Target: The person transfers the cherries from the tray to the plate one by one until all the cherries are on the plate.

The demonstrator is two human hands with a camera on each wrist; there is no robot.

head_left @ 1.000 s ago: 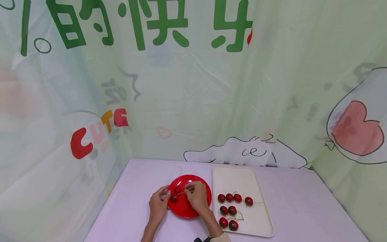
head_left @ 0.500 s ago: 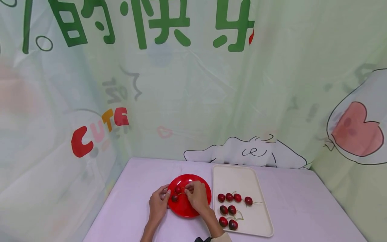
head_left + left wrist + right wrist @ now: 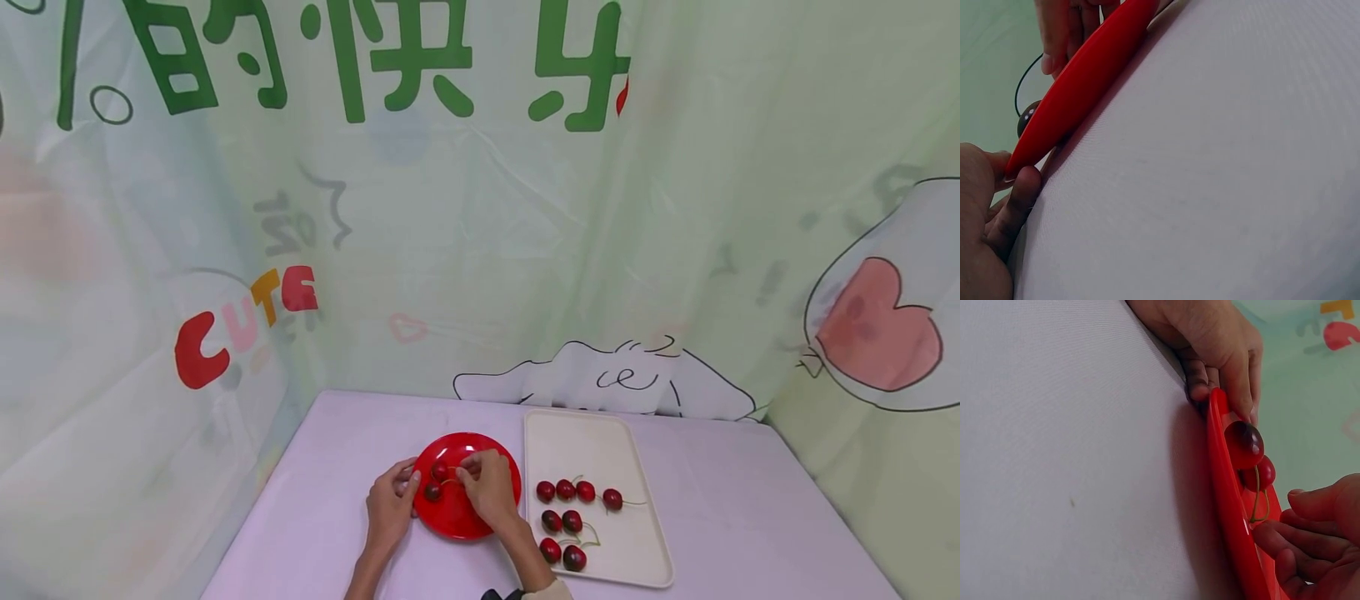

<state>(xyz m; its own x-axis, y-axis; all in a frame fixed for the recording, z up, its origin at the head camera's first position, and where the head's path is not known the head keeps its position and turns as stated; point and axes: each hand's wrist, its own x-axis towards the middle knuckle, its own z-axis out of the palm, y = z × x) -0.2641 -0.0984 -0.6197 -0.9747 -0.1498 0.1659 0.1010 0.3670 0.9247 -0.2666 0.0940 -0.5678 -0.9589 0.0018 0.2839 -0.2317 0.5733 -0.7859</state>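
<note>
The red plate's point(image 3: 457, 521) left rim was still gripped by the left hand point(image 3: 390, 507), fingers curled on the edge, no shift since the earlier frames. Two cherries point(image 3: 435, 482) were kept on the plate, and the stem of one was pinched by the right hand point(image 3: 489, 487), unchanged. Eight cherries were left on the cream tray point(image 3: 592, 437) just right of the plate, on the lilac table point(image 3: 337, 467).

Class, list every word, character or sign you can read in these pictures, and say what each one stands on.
"CUTE", in red, pink, orange and red letters, on the pale green printed backdrop cloth at left.
"的快乐", large green characters along the cloth's top, cut off by the frame edge.
Grey characters near the cloth's middle: too faint to read.
The red round plate, the cream rectangular tray and the dark red cherries carry no text.
</note>
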